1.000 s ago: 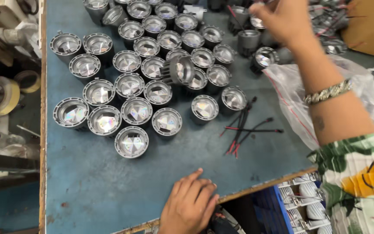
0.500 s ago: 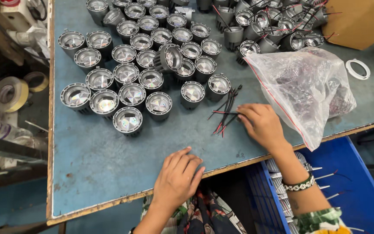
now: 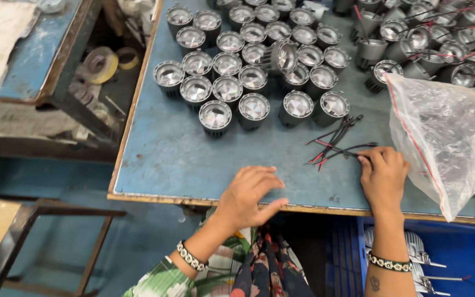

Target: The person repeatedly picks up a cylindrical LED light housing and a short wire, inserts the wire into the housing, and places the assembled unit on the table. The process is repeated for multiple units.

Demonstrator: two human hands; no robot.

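Right, my right hand (image 3: 383, 175) pinches the wires (image 3: 336, 144) lying on the table (image 3: 160, 159) beside the bag (image 3: 446, 137). They look light, springy and tangle-prone, so I'd grip near the ends. My left hand (image 3: 248, 195) rests open, fingers spread, at the table's edge.

I see a blue worktable (image 3: 166, 159) carrying rows of lamp housings (image 3: 237, 71), loose wires (image 3: 333, 144), a plastic bag (image 3: 446, 132)
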